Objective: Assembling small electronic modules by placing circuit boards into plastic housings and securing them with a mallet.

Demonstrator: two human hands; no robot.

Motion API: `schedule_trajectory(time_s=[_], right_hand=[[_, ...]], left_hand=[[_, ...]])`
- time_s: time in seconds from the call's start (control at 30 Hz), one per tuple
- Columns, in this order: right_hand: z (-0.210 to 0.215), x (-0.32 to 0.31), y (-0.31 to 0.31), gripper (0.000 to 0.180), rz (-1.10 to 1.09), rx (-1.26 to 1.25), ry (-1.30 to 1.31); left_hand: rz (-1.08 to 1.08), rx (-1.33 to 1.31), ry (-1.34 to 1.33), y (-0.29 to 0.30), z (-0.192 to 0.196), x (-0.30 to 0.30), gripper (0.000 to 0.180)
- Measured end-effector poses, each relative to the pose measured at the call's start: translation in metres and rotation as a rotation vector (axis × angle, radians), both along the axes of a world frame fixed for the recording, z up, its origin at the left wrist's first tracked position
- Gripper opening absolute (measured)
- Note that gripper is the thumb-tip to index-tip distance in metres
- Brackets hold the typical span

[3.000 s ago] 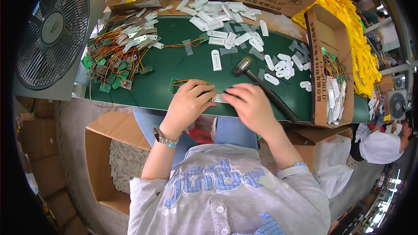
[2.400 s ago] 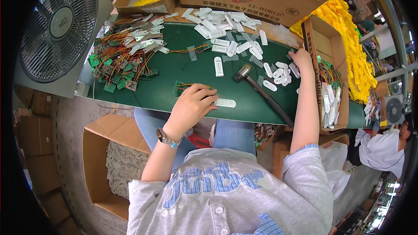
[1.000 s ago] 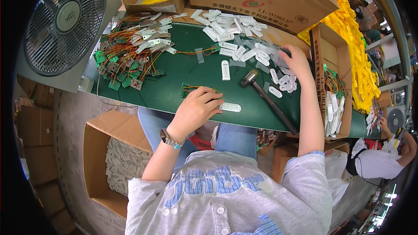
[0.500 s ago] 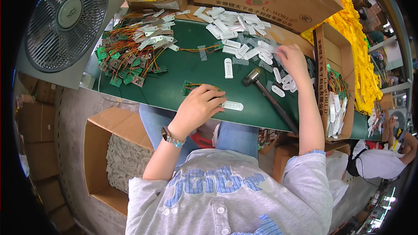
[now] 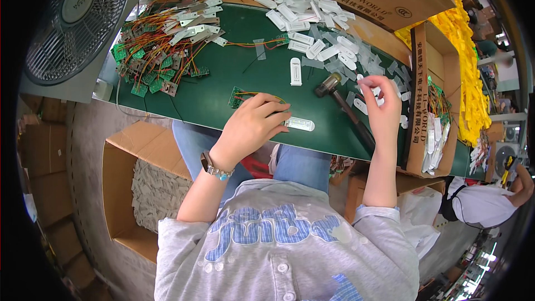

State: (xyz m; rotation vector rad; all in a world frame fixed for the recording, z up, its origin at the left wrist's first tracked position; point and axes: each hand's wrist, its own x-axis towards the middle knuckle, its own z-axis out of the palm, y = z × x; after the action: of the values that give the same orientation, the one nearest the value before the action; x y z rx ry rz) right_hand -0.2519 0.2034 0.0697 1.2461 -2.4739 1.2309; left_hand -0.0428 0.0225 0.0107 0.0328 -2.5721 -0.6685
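Observation:
My left hand [image 5: 253, 120] rests palm down near the table's front edge, its fingers curled on one end of a white oblong plastic casing [image 5: 301, 124]. Beside that hand lies a small green circuit board [image 5: 235, 97] whose red and yellow wires run toward its fingers. My right hand [image 5: 381, 97] hovers over the table's right part, thumb and fingertips pinched together; what is between them is too small to make out. Just left of it lies a hammer [image 5: 348, 110] with a dark handle. Another white casing [image 5: 295, 71] lies alone in the middle.
Wired circuit boards [image 5: 167, 50] are heaped at the left, near a grey fan [image 5: 78, 17]. White casings [image 5: 301, 14] and clear film pieces [image 5: 370, 66] lie at the back. A cardboard box [image 5: 417, 100] with wired parts stands at the right. Another person [image 5: 485, 203] sits far right.
My right hand has drawn back toward me from the clear film pieces, fingertips pinched. My left hand stays at the casing. The whole view has shifted slightly.

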Motion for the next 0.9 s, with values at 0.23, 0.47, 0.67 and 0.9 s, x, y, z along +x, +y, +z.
schedule_trajectory(time_s=[0.23, 0.47, 0.67, 0.9], right_hand=[[-0.029, 0.057, 0.001, 0.032, 0.196, -0.248, -0.768], [-0.047, 0.076, 0.007, 0.023, 0.185, -0.021, -0.543], [-0.05, 0.076, 0.011, 0.032, 0.194, 0.177, -0.022], [-0.049, 0.076, 0.012, 0.04, 0.19, 0.207, 0.03]], left_hand=[[0.01, 0.011, -0.001, 0.001, 0.001, 0.002, 0.028], [0.014, 0.013, 0.003, 0.0, 0.001, 0.0, 0.03], [0.013, 0.031, 0.004, 0.0, 0.001, 0.0, 0.032], [0.0, 0.062, 0.018, -0.001, 0.001, 0.0, 0.034]])
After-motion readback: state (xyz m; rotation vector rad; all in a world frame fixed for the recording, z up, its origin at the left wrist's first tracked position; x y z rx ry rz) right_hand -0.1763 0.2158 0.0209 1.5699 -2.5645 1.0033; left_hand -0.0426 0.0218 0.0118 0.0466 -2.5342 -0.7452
